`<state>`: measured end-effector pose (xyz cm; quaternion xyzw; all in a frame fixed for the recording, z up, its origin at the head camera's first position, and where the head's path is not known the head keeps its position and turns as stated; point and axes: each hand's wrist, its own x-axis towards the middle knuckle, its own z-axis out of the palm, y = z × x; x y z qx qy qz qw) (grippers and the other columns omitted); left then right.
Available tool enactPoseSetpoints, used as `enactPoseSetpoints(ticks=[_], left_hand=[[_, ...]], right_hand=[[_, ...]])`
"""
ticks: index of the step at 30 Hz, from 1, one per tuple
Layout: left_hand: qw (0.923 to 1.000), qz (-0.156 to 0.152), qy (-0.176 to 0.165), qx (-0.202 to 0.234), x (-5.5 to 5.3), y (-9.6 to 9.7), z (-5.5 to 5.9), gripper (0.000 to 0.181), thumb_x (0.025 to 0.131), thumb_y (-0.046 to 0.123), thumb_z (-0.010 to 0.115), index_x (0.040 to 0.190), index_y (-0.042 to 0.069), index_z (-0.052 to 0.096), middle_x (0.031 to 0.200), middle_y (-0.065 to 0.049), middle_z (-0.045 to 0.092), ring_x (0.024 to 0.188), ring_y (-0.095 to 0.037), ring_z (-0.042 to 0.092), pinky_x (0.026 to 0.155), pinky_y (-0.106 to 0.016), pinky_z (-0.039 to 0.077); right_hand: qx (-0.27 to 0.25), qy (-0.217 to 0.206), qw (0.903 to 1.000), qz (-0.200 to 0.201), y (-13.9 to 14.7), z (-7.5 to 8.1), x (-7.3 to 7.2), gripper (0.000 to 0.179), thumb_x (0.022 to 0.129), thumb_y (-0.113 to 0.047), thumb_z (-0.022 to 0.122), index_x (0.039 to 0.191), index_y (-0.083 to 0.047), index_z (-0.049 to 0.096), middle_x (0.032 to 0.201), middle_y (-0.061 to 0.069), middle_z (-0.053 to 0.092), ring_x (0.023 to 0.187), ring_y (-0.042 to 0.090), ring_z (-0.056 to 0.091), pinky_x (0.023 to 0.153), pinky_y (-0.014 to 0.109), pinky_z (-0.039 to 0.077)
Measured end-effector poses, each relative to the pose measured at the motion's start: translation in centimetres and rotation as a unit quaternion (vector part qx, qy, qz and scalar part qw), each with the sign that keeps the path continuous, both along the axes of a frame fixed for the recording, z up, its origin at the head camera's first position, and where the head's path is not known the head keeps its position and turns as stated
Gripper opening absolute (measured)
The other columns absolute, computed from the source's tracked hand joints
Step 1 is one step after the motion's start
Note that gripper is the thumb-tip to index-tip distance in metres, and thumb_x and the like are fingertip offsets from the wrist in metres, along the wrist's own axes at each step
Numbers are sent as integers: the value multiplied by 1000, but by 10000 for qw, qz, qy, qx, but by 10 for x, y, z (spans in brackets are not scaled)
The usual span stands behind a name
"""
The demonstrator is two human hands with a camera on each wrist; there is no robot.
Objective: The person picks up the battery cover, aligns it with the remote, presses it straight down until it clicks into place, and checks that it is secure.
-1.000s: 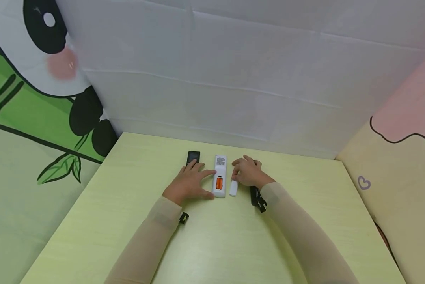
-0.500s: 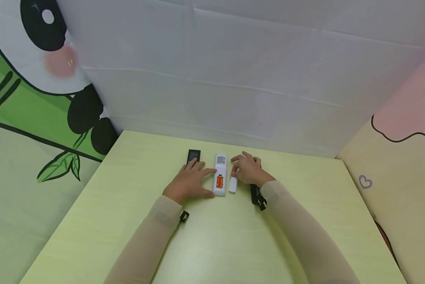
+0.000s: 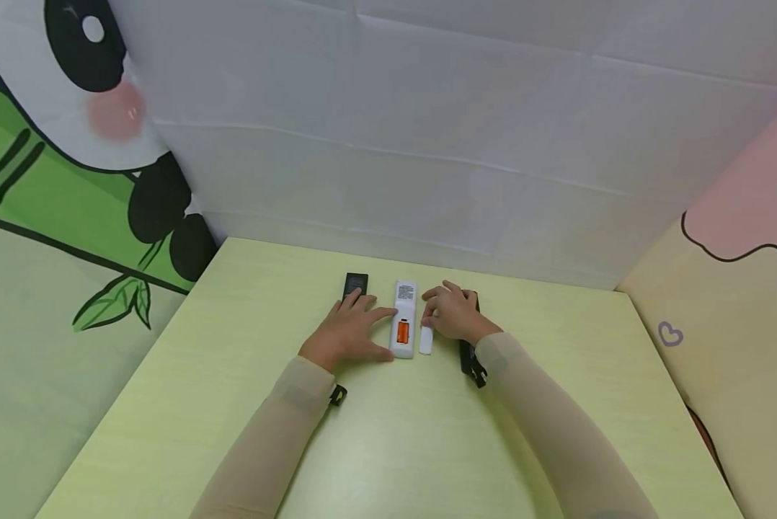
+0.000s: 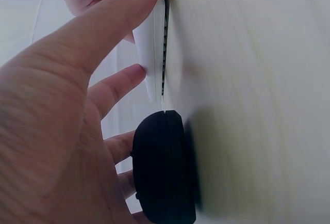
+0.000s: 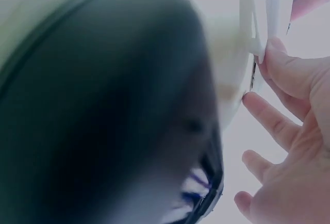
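Note:
A white remote control point(image 3: 404, 306) lies back side up on the table, its battery compartment uncovered with an orange battery point(image 3: 403, 332) inside. My left hand point(image 3: 349, 333) rests at its left side, thumb and index finger stretched out and touching its edge. Just right of the remote, my right hand point(image 3: 453, 314) pinches a white battery cover point(image 3: 426, 340) at its far end between thumb and index finger. In the right wrist view that cover point(image 5: 259, 17) hangs from the pinch, the other fingers spread. Under the left fingers lies a black remote point(image 3: 355, 282), partly hidden.
Another black object point(image 3: 468, 356) lies under my right wrist, mostly covered; in the right wrist view a large dark rounded shape point(image 5: 113, 90) fills the left side. A pale wooden table point(image 3: 388, 447) carries everything. White cloth point(image 3: 427, 144) hangs behind it, with printed panels at both sides.
My right hand has shifted the white battery cover slightly closer to the white remote. The left hand keeps its place. The view itself moved a little.

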<state>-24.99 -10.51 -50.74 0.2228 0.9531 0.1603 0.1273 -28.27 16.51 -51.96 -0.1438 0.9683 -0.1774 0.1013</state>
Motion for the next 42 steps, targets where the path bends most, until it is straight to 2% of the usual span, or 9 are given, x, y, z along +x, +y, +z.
enactPoseSetpoints(ticks=[6,12,24,34,42], left_hand=[[10000,-74,2,-31,4,-5,-1,93,96,61,95,177,38,55,191,-16,40,187,-49,16,149,-77,21],[9999,-134,-18,-39,9,-11,-2,94,96,61,95,177,38,55,192,-16,40,187,-49,15,150,-77,20],[9999,-157,-8,-52,8,-14,-5,95,94,61,96,177,38,55,191,-16,41,187,-49,16,149,-77,22],[9999,-154,-24,-52,8,-13,-2,95,94,61,96,177,38,55,191,-16,41,187,-49,16,149,-77,21],[9998,-155,-59,-68,8,-14,-2,96,94,62,96,178,38,54,191,-16,41,187,-49,15,149,-77,21]], right_hand=[[-60,-17,9998,-180,-3,-8,4,21,111,-32,85,91,-25,86,173,8,67,184,52,24,141,82,21],[-25,-64,9992,-386,-6,-10,12,22,110,-36,86,91,-25,87,173,7,67,184,51,24,141,82,22],[-28,-68,9994,-331,-6,-12,13,23,112,-31,84,90,-23,86,177,8,63,184,51,23,141,84,20],[110,184,9996,-162,-9,4,21,24,115,-32,79,95,-23,88,178,7,61,184,50,25,140,82,24],[54,251,9996,-108,-14,12,22,24,115,-31,79,95,-21,86,179,7,60,184,49,24,141,82,24]])
